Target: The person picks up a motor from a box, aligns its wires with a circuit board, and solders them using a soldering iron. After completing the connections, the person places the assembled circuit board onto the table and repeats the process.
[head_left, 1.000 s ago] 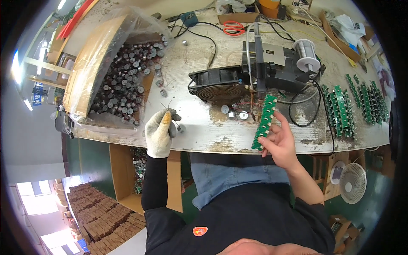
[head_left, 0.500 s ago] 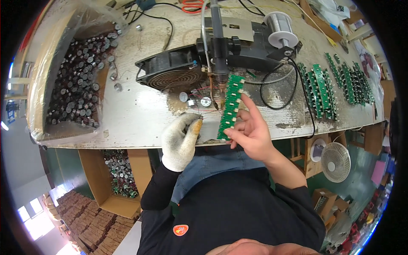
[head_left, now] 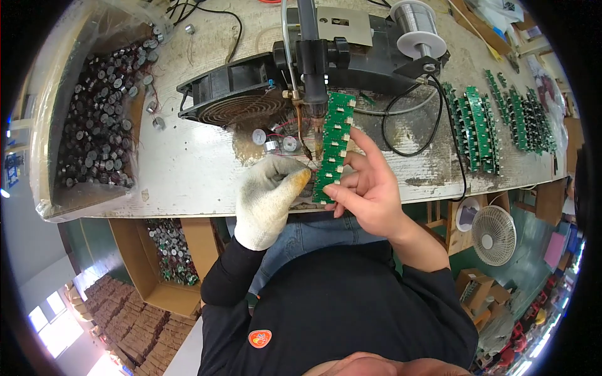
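My right hand (head_left: pixel 376 197), bare, grips a long green circuit board strip (head_left: pixel 334 141) by its near end, thumb on top and index finger along its right edge. Small pale connectors line that edge. My left hand (head_left: pixel 266 197), in a white glove with a stained thumb, is closed in a pinch against the board's left edge. Thin wires show at its fingertips; whatever else it holds is hidden. Above the board's left side stands an upright soldering iron (head_left: pixel 311 75), its tip close to the strip. A thin metal feed tube (head_left: pixel 300 128) ends beside the tip.
Left of the iron lies a black fan (head_left: pixel 241 103), with several small round motors (head_left: pixel 290 144) nearby. A box of motors (head_left: pixel 100 125) fills the left. A solder spool (head_left: pixel 416 28) stands behind. More board strips (head_left: pixel 476 128) lie at right, past a black cable (head_left: pixel 384 128).
My left hand has moved right, bringing its pinched fingertips and the wires up to the board's edge. The right hand still holds the strip. The whole view has shifted slightly.
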